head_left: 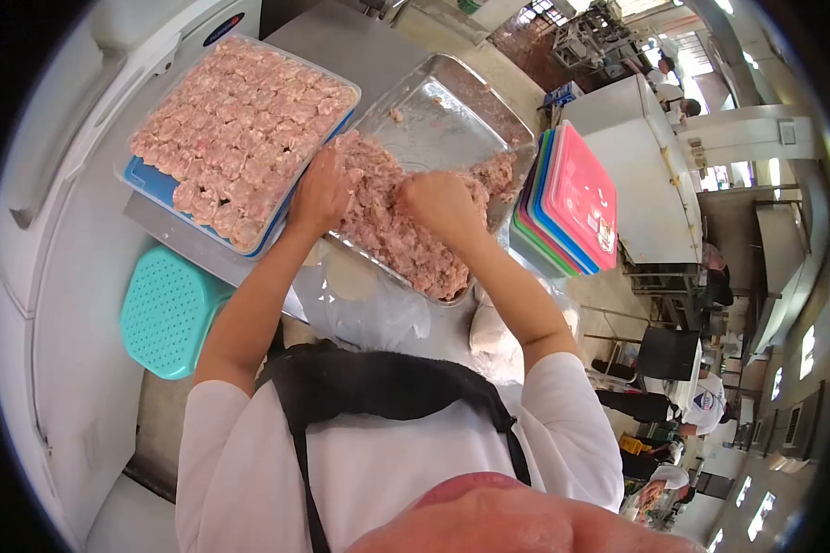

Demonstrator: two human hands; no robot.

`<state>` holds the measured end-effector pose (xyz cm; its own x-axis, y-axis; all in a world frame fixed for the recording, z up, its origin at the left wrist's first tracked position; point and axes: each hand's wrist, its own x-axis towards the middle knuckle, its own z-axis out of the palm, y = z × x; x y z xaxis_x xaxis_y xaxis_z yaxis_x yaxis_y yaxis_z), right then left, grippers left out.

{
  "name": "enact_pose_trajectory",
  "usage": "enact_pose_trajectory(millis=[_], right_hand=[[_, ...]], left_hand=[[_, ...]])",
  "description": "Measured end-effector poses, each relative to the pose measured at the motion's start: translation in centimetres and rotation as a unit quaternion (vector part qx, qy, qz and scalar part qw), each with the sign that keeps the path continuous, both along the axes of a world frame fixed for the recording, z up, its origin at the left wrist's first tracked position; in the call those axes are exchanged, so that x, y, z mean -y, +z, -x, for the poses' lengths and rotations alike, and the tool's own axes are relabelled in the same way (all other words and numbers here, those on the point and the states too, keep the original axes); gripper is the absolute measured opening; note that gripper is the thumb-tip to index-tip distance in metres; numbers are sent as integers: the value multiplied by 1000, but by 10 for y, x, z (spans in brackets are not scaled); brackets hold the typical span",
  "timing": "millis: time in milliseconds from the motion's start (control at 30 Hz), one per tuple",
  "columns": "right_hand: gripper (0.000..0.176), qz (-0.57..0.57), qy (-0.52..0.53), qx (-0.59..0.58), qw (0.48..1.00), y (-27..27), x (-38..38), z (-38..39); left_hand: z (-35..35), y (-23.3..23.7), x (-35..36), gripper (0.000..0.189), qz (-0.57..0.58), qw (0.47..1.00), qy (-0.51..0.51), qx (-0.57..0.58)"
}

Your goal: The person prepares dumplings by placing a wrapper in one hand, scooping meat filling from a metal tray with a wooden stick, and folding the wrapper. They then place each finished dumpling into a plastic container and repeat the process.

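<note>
A deep metal tray point(444, 83) holds a heap of pink minced meat point(410, 244) along its near side. My right hand point(443, 210) is closed like a fist in the heap, its fingertips hidden by the meat. At the tray's left rim, my left hand point(321, 192) is curled against the mince, with its fingers partly hidden. Left of that hand lies a clear-rimmed shallow tray point(352, 92) on something blue, covered with rows of rounded meat portions point(240, 138).
Stacked coloured plastic lids point(576, 194) stand right of the metal tray. A turquoise perforated stool point(171, 313) is below the counter's left edge point(171, 219). Clear plastic bags point(360, 309) lie before the tray. White appliances flank the area; several people work far right.
</note>
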<state>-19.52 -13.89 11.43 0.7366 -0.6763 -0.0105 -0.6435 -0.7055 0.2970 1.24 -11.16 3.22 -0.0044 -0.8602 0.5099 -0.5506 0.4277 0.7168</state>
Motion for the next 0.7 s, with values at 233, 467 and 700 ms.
enact_pose_trajectory(millis=[233,467,700], right_hand=[[20,-95,-98,-47,990,72,26,55],[24,-77,-134,121,981,-32,179,162],[33,-202,-66,62,975,-76,144,83]], left_hand=[[-1,7,-2,52,-5,1000,-13,-19],[-1,-12,1,51,-3,1000,12,22],[0,3,-2,53,-18,1000,-2,1]])
